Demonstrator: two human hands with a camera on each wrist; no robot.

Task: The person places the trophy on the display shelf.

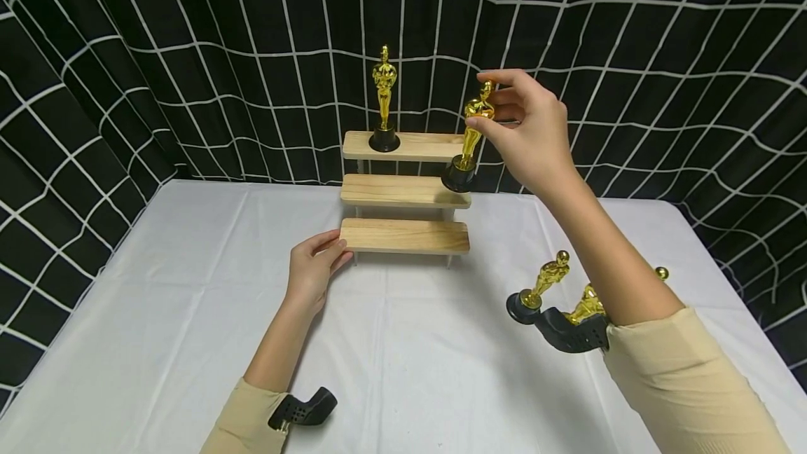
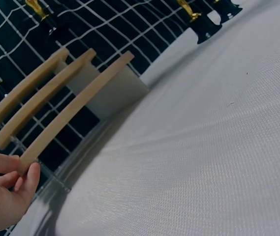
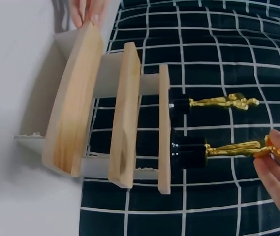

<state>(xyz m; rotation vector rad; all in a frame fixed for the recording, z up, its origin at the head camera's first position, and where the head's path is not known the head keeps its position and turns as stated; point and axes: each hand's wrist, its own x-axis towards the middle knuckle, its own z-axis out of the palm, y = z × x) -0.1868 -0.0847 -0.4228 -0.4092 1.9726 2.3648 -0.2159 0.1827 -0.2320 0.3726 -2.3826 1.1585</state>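
My right hand (image 1: 536, 121) pinches a gold statuette trophy (image 1: 471, 139) by its upper body, between thumb and fingers. The trophy tilts a little, its black base over the right end of the three-step wooden shelf (image 1: 403, 235). Whether that base touches the top step cannot be told. Another gold trophy (image 1: 384, 93) stands upright on the left part of the top step. At the lowest step's left end, my left hand (image 1: 312, 268) grips the board's edge, thumb on top; the left wrist view shows the fingers around the board (image 2: 76, 108).
On the white-clothed table (image 1: 189, 342), a trophy (image 1: 548, 279) stands at the right. More gold trophies (image 1: 586, 303) beside it are partly hidden by my right forearm and a black wrist device (image 1: 570, 331). Behind hangs a black curtain (image 1: 252, 76) with white grid lines.
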